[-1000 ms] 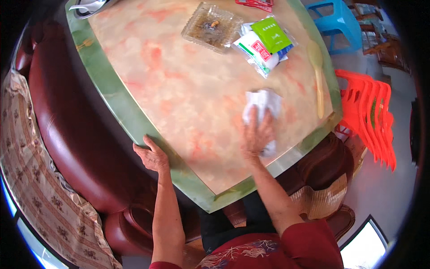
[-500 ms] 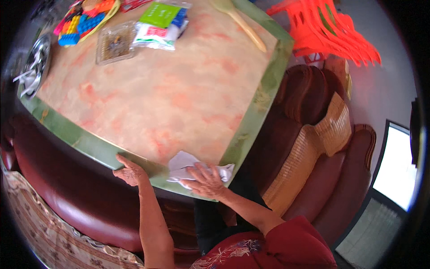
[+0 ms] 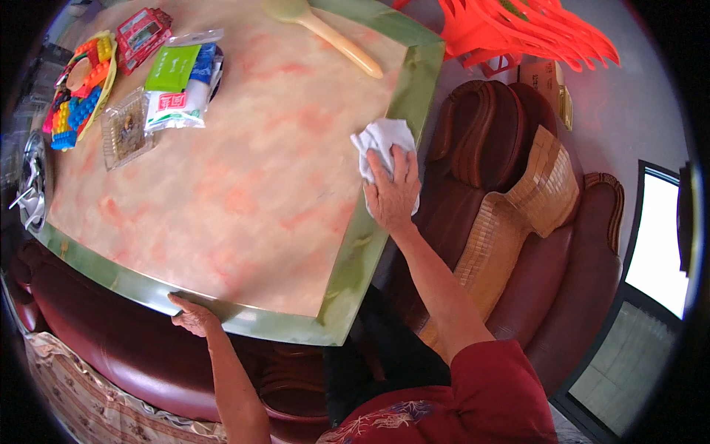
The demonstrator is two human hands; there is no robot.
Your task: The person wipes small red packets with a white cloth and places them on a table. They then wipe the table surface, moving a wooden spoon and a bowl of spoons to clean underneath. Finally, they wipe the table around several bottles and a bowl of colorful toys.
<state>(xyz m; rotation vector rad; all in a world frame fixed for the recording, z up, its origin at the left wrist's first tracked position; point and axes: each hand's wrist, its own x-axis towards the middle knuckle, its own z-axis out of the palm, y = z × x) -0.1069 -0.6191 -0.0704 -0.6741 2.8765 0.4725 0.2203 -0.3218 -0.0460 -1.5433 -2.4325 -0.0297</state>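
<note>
A marble-patterned table (image 3: 222,207) with a green border fills the middle of the view. My right hand (image 3: 396,194) presses a crumpled white cloth (image 3: 383,139) onto its right border, fingers spread over the folds. At the near edge, my left hand (image 3: 196,317) holds the table's rim, thumb at the edge and the other fingers partly hidden. A large pale spoon (image 3: 344,46) lies at the far side, beyond the cloth.
On the left are a clear plastic tray (image 3: 127,129), white-green packets (image 3: 177,85), a red package (image 3: 143,37), toy bricks (image 3: 85,96) and a metal dish (image 3: 33,181). Brown leather sofas (image 3: 111,333) border the table. An orange plastic chair (image 3: 518,29) stands at far right.
My right hand has slid the cloth from the near right corner up along the right border. My left hand stays at the near edge. The view has shifted.
</note>
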